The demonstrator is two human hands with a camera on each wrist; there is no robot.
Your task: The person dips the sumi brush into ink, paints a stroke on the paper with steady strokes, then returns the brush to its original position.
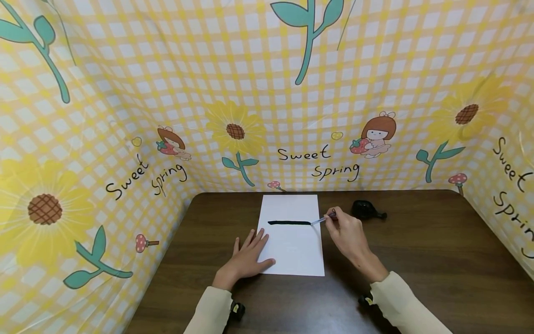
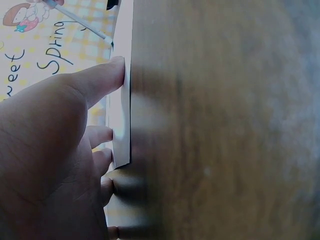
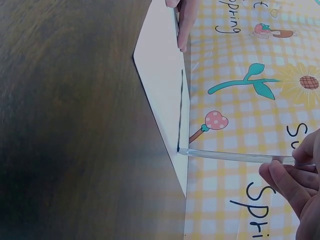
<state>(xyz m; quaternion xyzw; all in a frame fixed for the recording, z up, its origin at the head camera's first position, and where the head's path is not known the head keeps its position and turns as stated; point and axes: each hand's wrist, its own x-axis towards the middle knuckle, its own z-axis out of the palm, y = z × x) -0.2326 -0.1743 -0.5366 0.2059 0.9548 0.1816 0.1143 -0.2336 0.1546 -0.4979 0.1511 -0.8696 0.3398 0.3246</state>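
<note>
A white sheet of paper (image 1: 294, 253) lies upright on the dark wooden table, a thick black line (image 1: 289, 223) running across its upper half. My left hand (image 1: 246, 257) rests flat on the sheet's left edge, fingers spread and thumb near the lower left. In my right hand (image 1: 349, 232), to the right of the sheet, I pinch a slim pen (image 3: 225, 156) with a pale, see-through barrel. Its tip meets the paper at the right end of the line. The left wrist view shows my thumb (image 2: 102, 82) along the paper's near side.
Behind my right hand lies a black, bottle-shaped thing (image 1: 365, 210) with a narrow neck pointing right. The brown table (image 1: 421, 246) extends on both sides of the paper. A yellow checked cloth (image 1: 267, 111) with flowers and lettering hangs around the back and sides.
</note>
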